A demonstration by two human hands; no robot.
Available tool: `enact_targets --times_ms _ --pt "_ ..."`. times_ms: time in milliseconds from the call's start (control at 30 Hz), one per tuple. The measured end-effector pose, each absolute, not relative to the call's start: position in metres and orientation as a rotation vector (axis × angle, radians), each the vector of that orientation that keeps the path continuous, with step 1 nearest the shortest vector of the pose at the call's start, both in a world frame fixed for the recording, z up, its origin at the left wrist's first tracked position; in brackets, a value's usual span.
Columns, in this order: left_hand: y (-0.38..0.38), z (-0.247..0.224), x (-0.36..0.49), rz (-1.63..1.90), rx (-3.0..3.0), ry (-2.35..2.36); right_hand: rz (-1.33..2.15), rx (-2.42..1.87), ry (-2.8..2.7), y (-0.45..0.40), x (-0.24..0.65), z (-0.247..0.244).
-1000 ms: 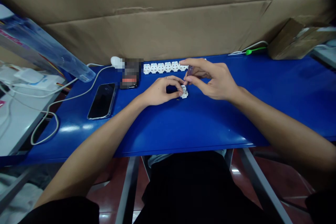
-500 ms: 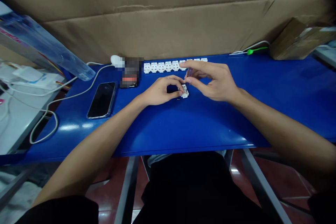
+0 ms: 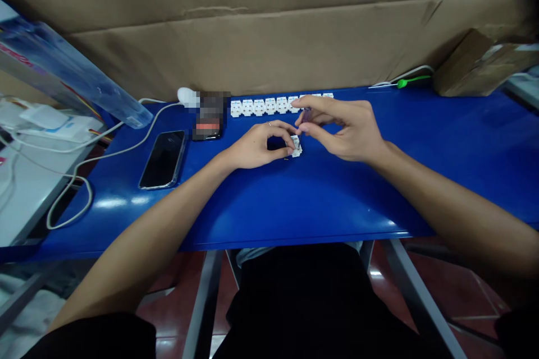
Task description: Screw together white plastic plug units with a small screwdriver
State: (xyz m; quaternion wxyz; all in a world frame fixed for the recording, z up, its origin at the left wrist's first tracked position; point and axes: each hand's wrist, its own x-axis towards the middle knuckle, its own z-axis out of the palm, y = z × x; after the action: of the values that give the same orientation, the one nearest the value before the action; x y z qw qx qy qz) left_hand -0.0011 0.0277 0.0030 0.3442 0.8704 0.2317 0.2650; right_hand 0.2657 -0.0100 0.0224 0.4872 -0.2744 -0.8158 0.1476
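Observation:
My left hand [image 3: 261, 146] rests on the blue table, its thumb and fingertips closed on a small white plastic block [image 3: 297, 147] with metal parts. Above that block, my right hand [image 3: 343, 128] grips a screwdriver by its small purple translucent handle [image 3: 307, 115], between thumb and fingers. The screwdriver points down toward the block, and its tip is too small to make out. Just left of the block's near edge lies a tiny brass-coloured screw [image 3: 286, 159]. Behind my hands stands a row of several similar white blocks [image 3: 258, 106], partly covered by my right hand.
A phone [image 3: 163, 160] lies on the blue table [image 3: 269, 207] at left, near a dark, partly blurred item [image 3: 208, 118] and a white cable [image 3: 86, 165]. Cardboard [image 3: 252, 50] walls the back. A brown box [image 3: 475, 64] and a green-ended item [image 3: 410, 82] sit at far right.
My right hand has shifted very slightly to the right with the screwdriver and turned a little. My left hand stays in place on the white block.

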Motion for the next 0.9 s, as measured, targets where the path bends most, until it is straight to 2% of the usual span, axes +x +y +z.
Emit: enact_targets --times_ms 900 --pt "0.0288 0.0035 -0.0008 0.716 2.237 0.619 0.489 -0.615 -2.121 -0.0067 0.27 0.0158"
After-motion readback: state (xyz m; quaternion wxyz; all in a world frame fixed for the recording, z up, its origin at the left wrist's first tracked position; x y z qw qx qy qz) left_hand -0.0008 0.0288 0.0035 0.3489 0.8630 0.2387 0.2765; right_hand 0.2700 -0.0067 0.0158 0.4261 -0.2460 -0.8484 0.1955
